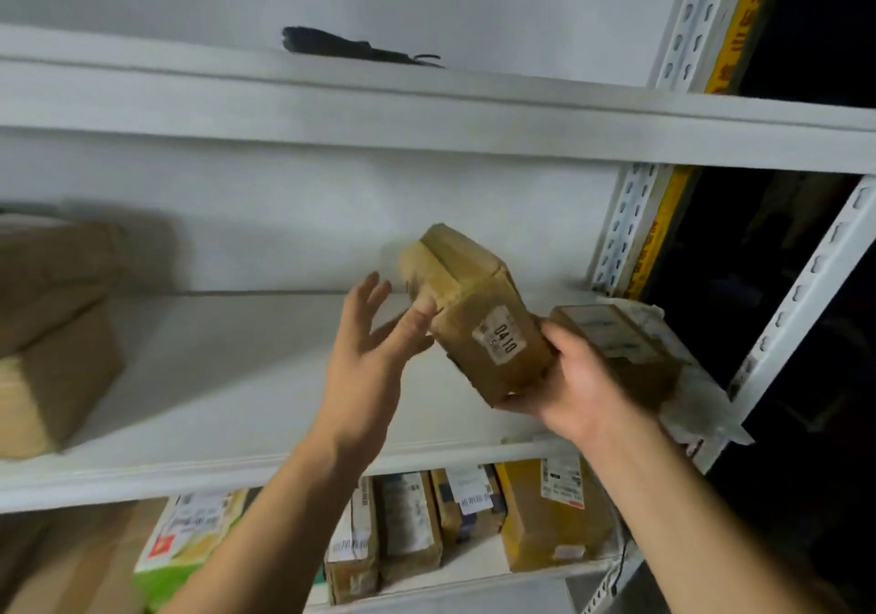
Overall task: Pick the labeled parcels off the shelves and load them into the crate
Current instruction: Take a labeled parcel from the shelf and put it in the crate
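Here right hand (576,390) grips labeled parcel (474,315), left hand (374,343) spread; second box (616,343) just behind

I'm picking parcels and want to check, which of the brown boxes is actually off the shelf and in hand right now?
The brown box with the 0410 label: the right hand holds it tilted in the air. The box behind it and the large boxes on the left rest on the shelf.

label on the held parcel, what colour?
White label with black print, on the brown parcel; head view.
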The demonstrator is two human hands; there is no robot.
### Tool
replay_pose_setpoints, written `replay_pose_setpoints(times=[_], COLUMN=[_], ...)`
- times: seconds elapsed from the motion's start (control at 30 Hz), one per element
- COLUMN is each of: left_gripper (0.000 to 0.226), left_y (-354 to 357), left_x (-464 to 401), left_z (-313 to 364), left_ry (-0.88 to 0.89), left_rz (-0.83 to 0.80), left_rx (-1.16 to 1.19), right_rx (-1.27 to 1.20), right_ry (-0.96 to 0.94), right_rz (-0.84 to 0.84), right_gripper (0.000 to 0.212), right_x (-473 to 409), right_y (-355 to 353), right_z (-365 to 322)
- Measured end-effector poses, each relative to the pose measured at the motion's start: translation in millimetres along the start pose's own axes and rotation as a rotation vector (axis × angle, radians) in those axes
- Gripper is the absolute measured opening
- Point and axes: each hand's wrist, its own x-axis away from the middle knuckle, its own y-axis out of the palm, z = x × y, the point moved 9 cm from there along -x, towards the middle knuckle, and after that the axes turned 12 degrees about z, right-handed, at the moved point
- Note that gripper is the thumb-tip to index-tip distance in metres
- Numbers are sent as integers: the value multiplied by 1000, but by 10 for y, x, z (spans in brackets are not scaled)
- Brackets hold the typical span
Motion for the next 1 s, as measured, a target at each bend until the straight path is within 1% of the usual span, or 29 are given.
replay_pose_setpoints(times=[0.03,0.1,0.17,0.2,0.27,0.33,0.37,0.43,0.47,0.5,0.53,0.6,0.63,0.67,0.7,0.73,0.77,0.83,0.93,1.0], left_gripper=[98,101,95,88,81,79,75,70,70,72,71,57,46,40,45,55,61,55,40,35], left_y=[-72,-166,-147,-132,-162,-237,-260,-302,-336,-374,-420,-514,-560,-617,-667,-707,-761,-926,-1315,-1540], left_x=[-18,-42,30,59,45,21,30,60,75,92,97,87,80,72,86,123,153,163,114,128], left_z=[-23,-121,-236,-250,-234,-191,-177,-178,-186,-178,-146,15,106,176,200,200,182,124,156,217], left_ry=[-28,-126,-260,-277,-247,-220,-221,-210,-207,-203,-175,-92,-74,-82,-144,-214,-252,-263,-159,-71], left_rz=[13,20,-44,-64,-30,21,24,-6,-17,-17,-10,11,14,14,0,-22,-38,-1,255,368], left_rx=[10,-74,-147,-121,-13,62,80,119,129,120,63,-117,-151,-129,-86,-65,-103,-197,-229,-288], right_rx=[-106,-299,-429,-473,-460,-359,-320,-322,-314,-304,-274,-164,-56,59,146,216,256,283,294,304], right_ry=[109,268,372,401,440,439,452,518,504,455,372,151,12,-113,-221,-286,-313,-319,-203,-157], right_rz=[-10,-63,-129,-169,-250,-327,-348,-352,-348,-339,-343,-340,-276,-217,-187,-175,-178,-245,-445,-521], right_gripper=[43,49,49,50,53,54,52,51,51,51,49,41,35,32,36,48,56,59,62,66], right_x=[14,116,198,246,342,380,370,313,281,269,273,232,188,170,166,167,156,165,208,262], right_y=[31,150,299,387,529,589,598,585,561,551,556,565,539,532,554,588,627,756,1033,1209], right_z=[160,434,677,762,885,929,933,935,916,864,784,544,389,249,146,99,106,190,440,577])
